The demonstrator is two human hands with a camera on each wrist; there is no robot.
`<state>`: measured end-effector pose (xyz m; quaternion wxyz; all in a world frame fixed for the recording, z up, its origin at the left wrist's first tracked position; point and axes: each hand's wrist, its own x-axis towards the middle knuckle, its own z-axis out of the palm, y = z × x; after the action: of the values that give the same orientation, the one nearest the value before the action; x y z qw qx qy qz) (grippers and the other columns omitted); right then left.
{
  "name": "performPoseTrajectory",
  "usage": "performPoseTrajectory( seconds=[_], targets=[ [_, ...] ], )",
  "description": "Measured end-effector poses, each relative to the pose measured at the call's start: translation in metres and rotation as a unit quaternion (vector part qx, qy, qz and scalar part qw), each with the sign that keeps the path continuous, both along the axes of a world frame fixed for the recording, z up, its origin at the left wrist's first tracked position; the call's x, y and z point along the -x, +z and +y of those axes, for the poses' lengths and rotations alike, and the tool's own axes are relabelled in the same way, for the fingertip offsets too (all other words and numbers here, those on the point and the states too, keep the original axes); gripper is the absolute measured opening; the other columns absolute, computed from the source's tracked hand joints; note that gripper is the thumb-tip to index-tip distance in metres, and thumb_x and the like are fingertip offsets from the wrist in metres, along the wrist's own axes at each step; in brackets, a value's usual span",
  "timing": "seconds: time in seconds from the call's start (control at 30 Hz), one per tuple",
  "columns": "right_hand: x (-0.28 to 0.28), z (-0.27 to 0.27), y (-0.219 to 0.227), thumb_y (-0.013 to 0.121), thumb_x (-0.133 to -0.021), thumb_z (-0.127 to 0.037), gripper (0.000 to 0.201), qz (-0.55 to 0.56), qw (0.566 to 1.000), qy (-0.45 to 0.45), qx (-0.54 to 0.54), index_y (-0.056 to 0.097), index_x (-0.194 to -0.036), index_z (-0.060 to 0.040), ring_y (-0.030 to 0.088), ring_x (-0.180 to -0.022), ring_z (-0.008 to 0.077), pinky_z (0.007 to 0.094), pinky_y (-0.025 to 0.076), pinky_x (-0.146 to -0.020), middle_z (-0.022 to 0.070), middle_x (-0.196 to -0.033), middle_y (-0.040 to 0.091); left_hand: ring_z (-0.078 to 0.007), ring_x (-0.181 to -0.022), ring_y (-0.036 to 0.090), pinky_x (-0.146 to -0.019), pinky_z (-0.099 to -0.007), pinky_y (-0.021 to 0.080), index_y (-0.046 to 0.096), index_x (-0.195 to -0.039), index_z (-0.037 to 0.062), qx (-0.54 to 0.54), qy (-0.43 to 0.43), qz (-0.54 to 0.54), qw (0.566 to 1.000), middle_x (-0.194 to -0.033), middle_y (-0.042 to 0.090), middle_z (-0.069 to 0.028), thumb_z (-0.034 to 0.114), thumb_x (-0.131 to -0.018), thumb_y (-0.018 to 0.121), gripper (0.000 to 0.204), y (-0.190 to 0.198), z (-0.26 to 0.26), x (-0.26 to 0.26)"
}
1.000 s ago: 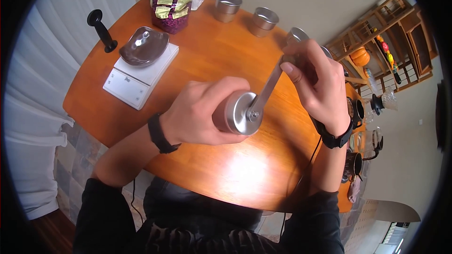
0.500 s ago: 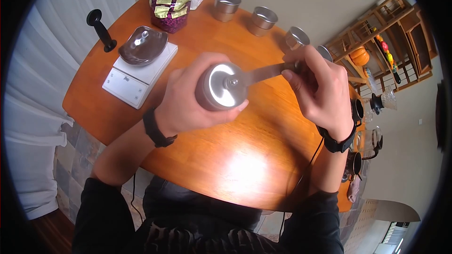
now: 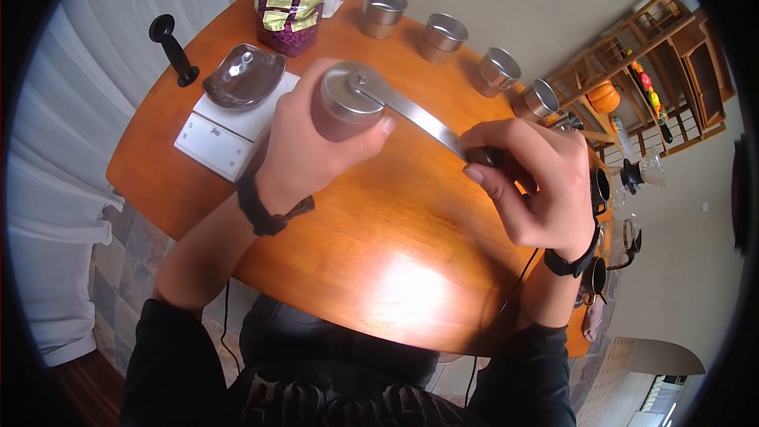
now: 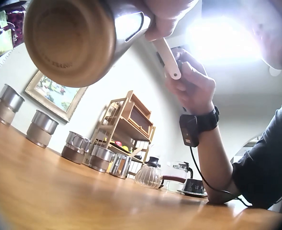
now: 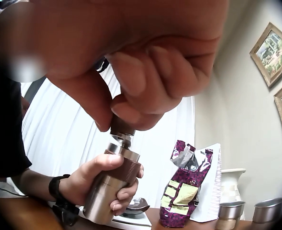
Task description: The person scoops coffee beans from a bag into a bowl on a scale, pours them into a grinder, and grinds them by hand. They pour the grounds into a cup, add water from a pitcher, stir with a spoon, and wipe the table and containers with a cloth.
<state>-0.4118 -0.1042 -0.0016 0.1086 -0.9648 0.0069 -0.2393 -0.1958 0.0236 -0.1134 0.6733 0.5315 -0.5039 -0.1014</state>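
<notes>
One grinder (image 3: 349,96), I see: left hand (image 3: 302,142) clamps fingers round it, presumably bracing; right hand (image 3: 545,178) pinches crank knob (image 3: 490,157), likely for leverage.

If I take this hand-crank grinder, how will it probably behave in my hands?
The grinder may feel heavy for its size, since much of its body looks metal. That body is round, so it could roll if laid sideways. The long crank arm juts sideways, so it may feel unbalanced.
</notes>
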Motion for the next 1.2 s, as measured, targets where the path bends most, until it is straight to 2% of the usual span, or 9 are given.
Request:
performPoseTrajectory(
  seconds=[0.07, 0.17, 0.27, 0.47, 0.57, 0.73, 0.9, 1.07, 1.2],
  targets=[
    [0.002, 0.005, 0.003, 0.079, -0.08, -0.008, 0.019, 0.013, 1.0, -0.004, -0.012, 0.069, -0.096, -0.0078, 0.063, -0.054, 0.025, 0.0343, 0.047, -0.049, 0.0056, -0.074, 0.068, -0.0144, -0.094, 0.073, -0.086, -0.0312, 0.056, 0.063, -0.114, 0.0019, 0.004, -0.007, 0.008, 1.0, -0.099, 0.076, -0.0091, 0.016, -0.082, 0.087, 0.042, 0.0, 0.0, 0.001],
    [-0.002, 0.014, 0.002, 0.085, -0.082, -0.014, 0.022, 0.018, 0.997, 0.077, -0.002, 0.073, -0.095, -0.0024, 0.067, -0.055, 0.0205, 0.0291, 0.048, -0.052, 0.0062, -0.072, 0.069, -0.0125, -0.093, 0.065, -0.084, -0.0299, 0.053, 0.06, -0.116, 0.0025, -0.034, -0.028, 0.01, 0.999, -0.103, 0.068, -0.0052, 0.008, -0.084, 0.084, 0.041, -0.003, -0.001, -0.002],
    [-0.001, 0.02, -0.001, 0.087, -0.081, -0.023, 0.028, 0.043, 0.994, 0.101, 0.001, 0.074, -0.095, -0.0025, 0.067, -0.055, 0.0209, 0.0291, 0.049, -0.05, 0.0055, -0.071, 0.069, -0.0129, -0.092, 0.066, -0.083, -0.0308, 0.053, 0.06, -0.115, 0.003, -0.059, 0.024, -0.06, 0.996, -0.101, 0.069, -0.0057, 0.01, -0.083, 0.086, 0.042, -0.008, -0.004, -0.001],
    [-0.006, 0.023, -0.011, 0.082, -0.085, -0.032, 0.027, -0.016, 0.987, 0.154, -0.045, 0.072, -0.1, -0.0112, 0.053, -0.047, 0.0209, 0.0336, 0.042, -0.043, 0.0007, -0.066, 0.056, -0.0138, -0.09, 0.067, -0.082, -0.0318, 0.054, 0.06, -0.115, 0.0031, -0.063, 0.026, -0.093, 0.993, -0.098, 0.071, -0.0068, 0.014, -0.083, 0.089, 0.045, -0.006, -0.002, 0.001],
    [-0.008, 0.024, -0.015, 0.08, -0.087, -0.033, 0.026, -0.016, 0.983, 0.177, -0.045, 0.073, -0.1, -0.0119, 0.053, -0.048, 0.0198, 0.0331, 0.043, -0.044, -0.0001, -0.067, 0.056, -0.0157, -0.088, 0.068, -0.081, -0.0324, 0.054, 0.06, -0.115, 0.003, -0.068, 0.011, -0.083, 0.994, -0.098, 0.071, -0.0078, 0.018, -0.083, 0.09, 0.046, -0.009, -0.002, 0.005],
    [-0.015, 0.025, -0.018, 0.084, -0.083, -0.036, 0.035, -0.041, 0.97, 0.238, -0.01, 0.076, -0.099, -0.0058, 0.057, -0.045, 0.0132, 0.0272, 0.039, -0.041, -0.0004, -0.064, 0.062, -0.0216, -0.086, 0.071, -0.079, -0.0343, 0.056, 0.059, -0.117, 0.003, -0.069, -0.018, -0.129, 0.989, -0.096, 0.072, -0.0093, 0.021, -0.083, 0.091, 0.049, -0.008, -0.002, 0.005],
    [-0.013, 0.031, -0.018, 0.083, -0.083, -0.035, 0.035, -0.052, 0.97, 0.237, 0.022, 0.078, -0.103, -0.0079, 0.055, -0.047, 0.0102, 0.0264, 0.036, -0.041, -0.0034, -0.063, 0.054, -0.0232, -0.085, 0.072, -0.076, -0.0346, 0.057, 0.058, -0.119, 0.0031, -0.066, -0.037, -0.15, 0.986, -0.095, 0.072, -0.0102, 0.022, -0.083, 0.091, 0.052, -0.006, 0.0, 0.004],
    [-0.014, 0.033, -0.022, 0.084, -0.082, -0.031, 0.032, -0.055, 0.966, 0.248, 0.042, 0.078, -0.105, -0.0096, 0.053, -0.05, 0.0078, 0.0245, 0.034, -0.042, -0.0038, -0.068, 0.056, -0.0244, -0.083, 0.073, -0.075, -0.0348, 0.057, 0.058, -0.119, 0.0036, -0.089, -0.08, -0.146, 0.982, -0.094, 0.073, -0.0105, 0.022, -0.082, 0.091, 0.054, -0.011, 0.001, 0.005],
    [-0.015, 0.04, -0.025, 0.083, -0.078, -0.023, 0.028, -0.064, 0.966, 0.248, 0.036, 0.078, -0.104, -0.0132, 0.054, -0.053, 0.0078, 0.0231, 0.034, -0.044, -0.0039, -0.072, 0.057, -0.0281, -0.083, 0.075, -0.073, -0.0373, 0.059, 0.058, -0.119, 0.0041, -0.085, -0.084, -0.191, 0.974, -0.093, 0.073, -0.0117, 0.023, -0.081, 0.092, 0.055, -0.01, 0.003, 0.008]
  ],
)
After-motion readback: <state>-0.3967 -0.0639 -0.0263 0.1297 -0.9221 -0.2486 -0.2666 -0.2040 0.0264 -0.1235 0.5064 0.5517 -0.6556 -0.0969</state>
